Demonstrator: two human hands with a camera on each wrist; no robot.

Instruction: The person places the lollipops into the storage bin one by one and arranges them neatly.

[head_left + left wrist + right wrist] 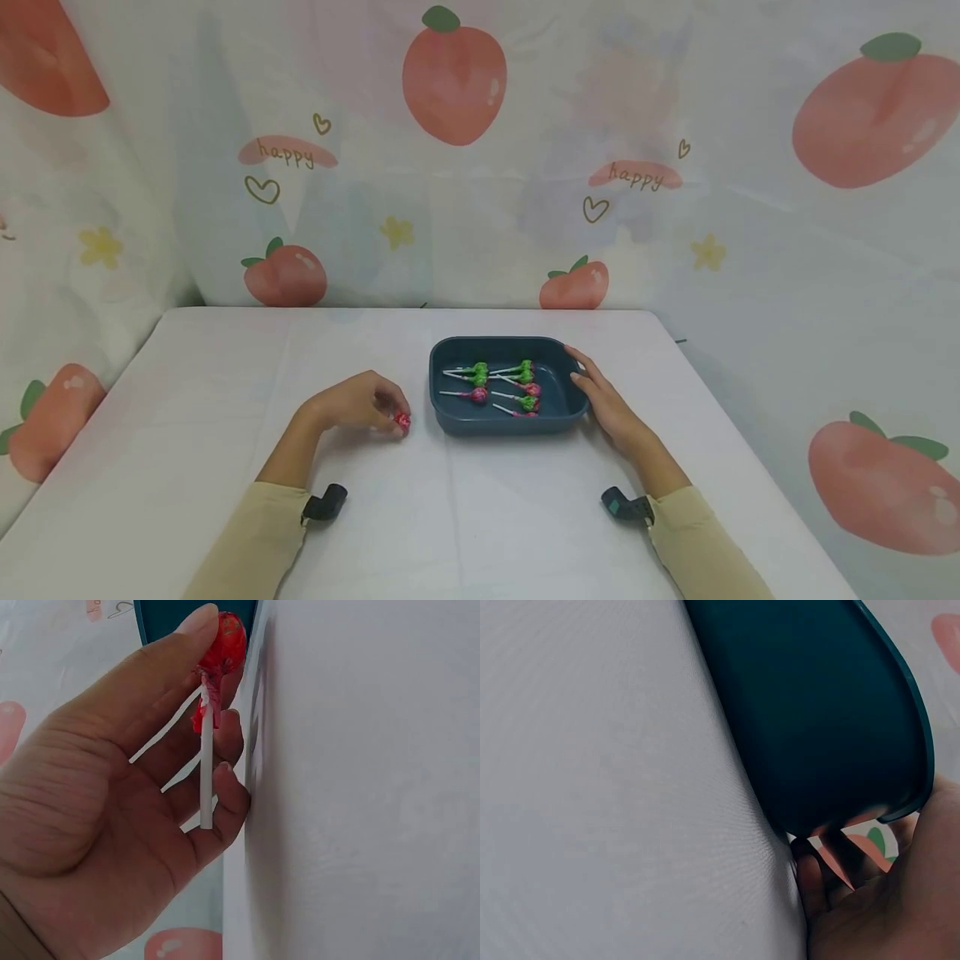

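My left hand (365,402) pinches a lollipop (229,641) by its red wrapped head between thumb and fingers. Its white stick (206,772) points back toward the palm, seen in the left wrist view. This hand is low over the table, to the left of a dark blue tray (510,426). My right hand (611,406) holds the tray's right end, thumb at the rim and fingers against the outer wall. Inside the tray lie several lollipops (477,395) with green and pink or red wrappers, their white sticks mostly pointing left.
A white cloth (480,517) covers the table, whose far edge runs just behind the tray. Behind it hangs a curtain (480,208) printed with peaches, hearts and flowers. Each wrist wears a small dark camera (326,503).
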